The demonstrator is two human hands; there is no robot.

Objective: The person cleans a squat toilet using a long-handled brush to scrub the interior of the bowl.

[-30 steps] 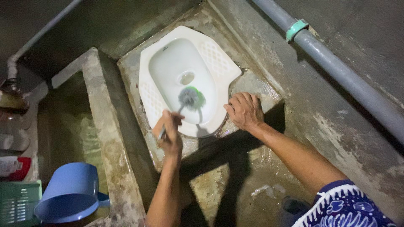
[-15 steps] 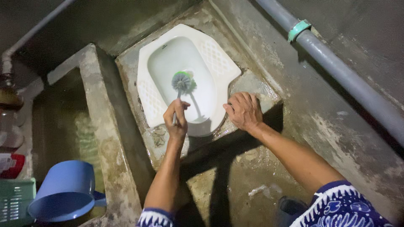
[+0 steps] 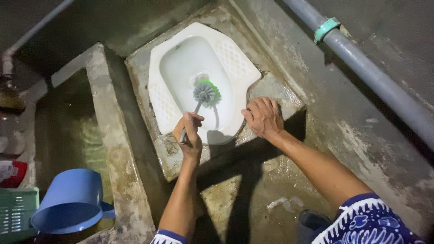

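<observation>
Two hands work at mid-frame: the left hand [image 3: 190,135] is clenched on the brush [image 3: 205,93], whose head has slid back down the toilet [image 3: 235,63] bowl since a half-second ago (scrubbing strokes, I judge); the right hand [image 3: 264,117] rests spread on the ledge [image 3: 280,90].

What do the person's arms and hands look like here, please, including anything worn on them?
Both the left hand and the right hand are bare, with no gloves, rings or watch visible. The forearms are uncovered. Short sleeves in dark blue fabric with a white patterned print show at the frame's lower edge.
</observation>
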